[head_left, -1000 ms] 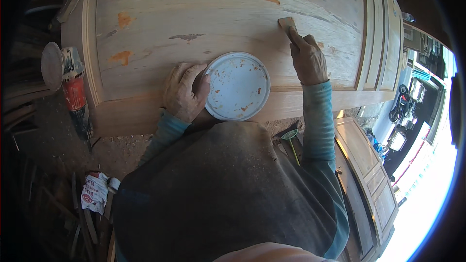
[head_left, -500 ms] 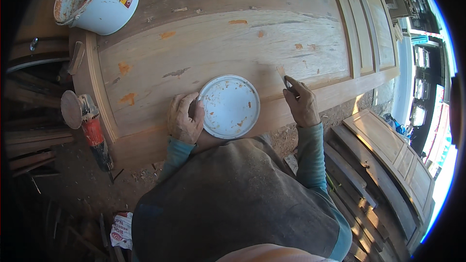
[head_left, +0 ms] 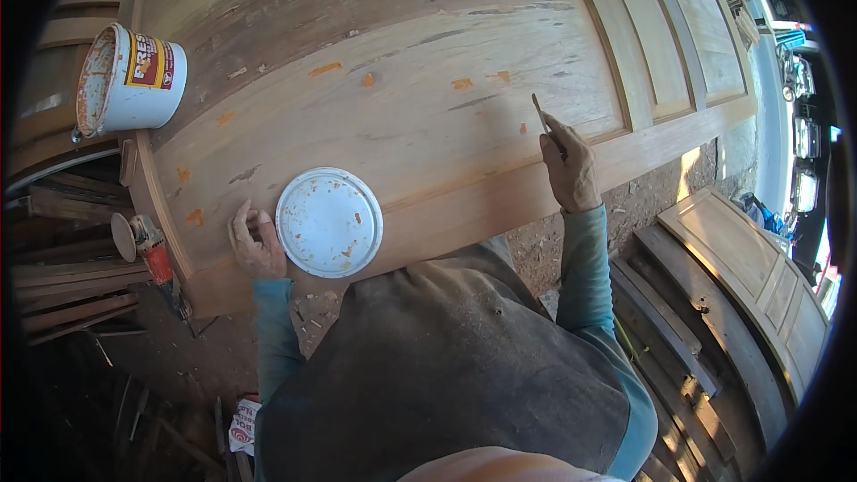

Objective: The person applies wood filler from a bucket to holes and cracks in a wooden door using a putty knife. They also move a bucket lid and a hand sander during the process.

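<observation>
A white round lid (head_left: 328, 221), spotted with orange filler, is over the near edge of the wooden door panel (head_left: 428, 80). My left hand (head_left: 259, 243) grips the lid at its left rim, fingers curled; the grip is partly hidden. In my right hand (head_left: 571, 165), a thin putty knife (head_left: 538, 112) is pinched, its blade edge-on and pointing away from me over the panel. Orange filler patches (head_left: 325, 69) dot the wood, and a dark scar (head_left: 244, 175) lies left of the lid.
A white bucket (head_left: 159, 98) smeared with orange filler stands at the door's far left corner. An angle grinder (head_left: 157, 261) is beside the left edge. Stacked boards (head_left: 705, 312) and another panelled door (head_left: 754, 268) lie to the right, a white-and-red bag (head_left: 243, 427) at lower left.
The view has swung rightward. My left hand and the lid have moved left along the door. The right hand has lifted its putty knife, whose blade is now turned edge-on.
</observation>
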Tool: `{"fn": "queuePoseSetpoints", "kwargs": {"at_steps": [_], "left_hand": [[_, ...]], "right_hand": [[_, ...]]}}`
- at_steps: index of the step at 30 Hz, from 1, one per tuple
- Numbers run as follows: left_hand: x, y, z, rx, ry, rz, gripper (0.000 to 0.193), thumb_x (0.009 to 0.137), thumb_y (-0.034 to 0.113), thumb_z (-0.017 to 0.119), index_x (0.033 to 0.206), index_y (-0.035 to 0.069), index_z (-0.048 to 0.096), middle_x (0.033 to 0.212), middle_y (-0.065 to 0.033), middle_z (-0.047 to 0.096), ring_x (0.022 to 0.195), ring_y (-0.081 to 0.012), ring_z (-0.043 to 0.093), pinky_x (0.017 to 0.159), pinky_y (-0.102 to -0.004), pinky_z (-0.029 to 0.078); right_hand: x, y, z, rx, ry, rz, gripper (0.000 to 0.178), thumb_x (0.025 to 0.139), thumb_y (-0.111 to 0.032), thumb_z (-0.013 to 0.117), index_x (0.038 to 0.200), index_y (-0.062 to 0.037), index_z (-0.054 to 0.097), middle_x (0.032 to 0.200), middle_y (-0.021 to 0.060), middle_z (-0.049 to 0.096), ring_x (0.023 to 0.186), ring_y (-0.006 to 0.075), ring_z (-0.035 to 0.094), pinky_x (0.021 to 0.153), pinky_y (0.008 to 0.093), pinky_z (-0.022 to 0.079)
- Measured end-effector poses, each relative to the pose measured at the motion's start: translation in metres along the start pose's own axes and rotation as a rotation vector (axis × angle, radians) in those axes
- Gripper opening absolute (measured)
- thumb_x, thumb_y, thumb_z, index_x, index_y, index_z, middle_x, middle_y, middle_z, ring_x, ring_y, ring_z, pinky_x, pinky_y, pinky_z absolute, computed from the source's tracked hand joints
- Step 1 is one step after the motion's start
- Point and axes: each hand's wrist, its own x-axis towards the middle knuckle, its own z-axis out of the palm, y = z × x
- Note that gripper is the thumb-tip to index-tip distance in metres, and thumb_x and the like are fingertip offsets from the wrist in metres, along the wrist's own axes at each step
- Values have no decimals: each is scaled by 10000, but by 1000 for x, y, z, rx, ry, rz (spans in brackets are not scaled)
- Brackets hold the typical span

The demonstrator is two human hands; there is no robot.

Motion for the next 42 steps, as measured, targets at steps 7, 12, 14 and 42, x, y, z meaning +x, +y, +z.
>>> {"fn": "queuePoseSetpoints", "kwargs": {"at_steps": [7,12,14,42], "left_hand": [[6,-13,7,133,53,129,395,1072,287,516,1274,-12,677,1120,-182,663,1046,-326,638,911,-435,524],[4,-17,8,127,55,59,410,1078,302,495,1241,-18,694,1192,-214,681,1104,-368,641,976,-470,507],[5,-16,11,138,70,60,417,1080,310,490,1237,-16,697,1181,-208,685,1100,-367,641,982,-470,506],[3,-17,8,178,76,-5,410,1098,326,489,1214,3,713,1195,-186,705,1118,-340,657,996,-441,512]], "right_hand": [[36,88,-43,151,81,63,387,1032,-152,612,1376,19,650,1004,59,683,769,117,636,656,272,526],[79,88,-61,25,72,-50,378,1025,-130,609,1372,11,659,954,66,672,773,128,641,698,297,533],[103,95,-62,-31,83,-105,360,1020,-117,604,1349,11,675,954,96,678,810,152,651,747,310,537],[197,41,-61,-567,-156,-272,407,962,-196,688,1347,-65,676,977,203,666,948,395,681,867,501,526]]}}
